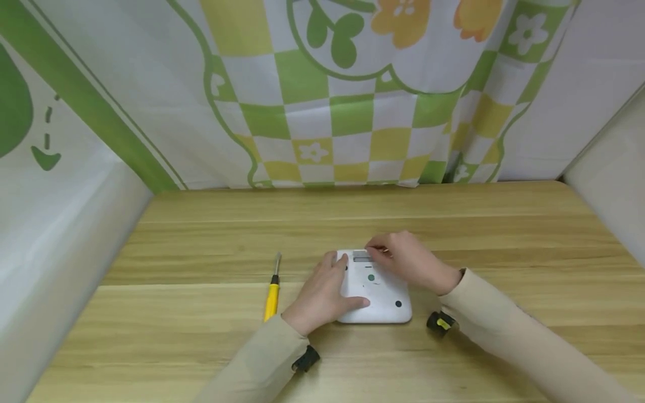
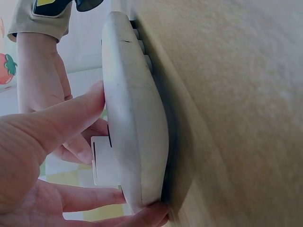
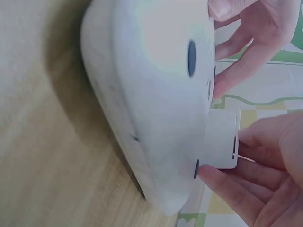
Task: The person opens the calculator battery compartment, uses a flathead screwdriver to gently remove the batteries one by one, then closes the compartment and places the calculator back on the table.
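A white calculator (image 1: 380,308) lies face down on the table, with dark round feet on its back and grey keys (image 2: 148,62) along its underside in the left wrist view. My left hand (image 1: 325,291) steadies it from the left, thumb across the back and fingers along the far left edge. At the far end, my right hand (image 1: 409,262) pinches a small white battery cover (image 3: 221,137). That cover stands up from the back in both wrist views. Whether it is fully detached cannot be told.
Left of the calculator lies a screwdriver (image 1: 272,296) with a yellow handle, its tip pointing away. The wooden table (image 1: 201,240) ends at a green and yellow checked curtain (image 1: 353,117). White walls stand on both sides.
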A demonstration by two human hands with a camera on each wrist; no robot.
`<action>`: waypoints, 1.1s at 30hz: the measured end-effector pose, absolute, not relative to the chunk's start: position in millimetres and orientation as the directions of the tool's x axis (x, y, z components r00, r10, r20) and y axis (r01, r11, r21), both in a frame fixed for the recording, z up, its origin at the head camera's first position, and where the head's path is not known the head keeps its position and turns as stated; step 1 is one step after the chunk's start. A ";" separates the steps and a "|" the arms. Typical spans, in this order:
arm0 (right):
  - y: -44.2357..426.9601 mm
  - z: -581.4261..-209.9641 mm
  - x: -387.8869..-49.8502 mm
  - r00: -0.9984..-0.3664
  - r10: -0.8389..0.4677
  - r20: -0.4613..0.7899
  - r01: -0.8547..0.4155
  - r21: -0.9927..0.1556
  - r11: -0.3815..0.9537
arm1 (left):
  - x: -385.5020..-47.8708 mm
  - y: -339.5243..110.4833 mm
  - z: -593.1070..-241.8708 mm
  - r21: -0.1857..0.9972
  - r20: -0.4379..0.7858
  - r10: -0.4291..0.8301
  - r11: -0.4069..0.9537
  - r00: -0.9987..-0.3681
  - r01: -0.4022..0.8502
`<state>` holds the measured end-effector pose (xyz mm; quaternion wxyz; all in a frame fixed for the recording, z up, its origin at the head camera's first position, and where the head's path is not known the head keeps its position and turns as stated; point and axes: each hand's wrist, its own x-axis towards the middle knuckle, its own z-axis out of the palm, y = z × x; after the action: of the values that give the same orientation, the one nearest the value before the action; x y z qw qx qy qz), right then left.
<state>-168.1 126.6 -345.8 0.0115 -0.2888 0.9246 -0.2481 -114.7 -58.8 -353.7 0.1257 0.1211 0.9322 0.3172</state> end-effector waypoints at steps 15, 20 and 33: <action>132.1 -350.2 -163.5 -0.846 -0.491 0.210 -0.521 -0.525 0.673 | -114.5 -59.0 -353.1 0.611 -0.175 0.292 0.781 -0.940 0.129; 137.9 -349.5 -162.3 -0.844 -0.477 0.246 -0.530 -0.527 0.665 | -114.6 -58.9 -353.7 0.613 -0.179 0.284 0.781 -0.942 0.119; 171.5 -349.1 -163.2 -0.845 -0.416 0.337 -0.534 -0.470 0.703 | -114.1 -59.6 -354.6 0.626 -0.152 0.285 0.768 -0.947 0.131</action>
<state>-163.2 171.5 -349.1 -0.1031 -0.2589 0.9169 -0.2856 -114.1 -59.6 -354.6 0.1197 0.1113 0.9327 0.3216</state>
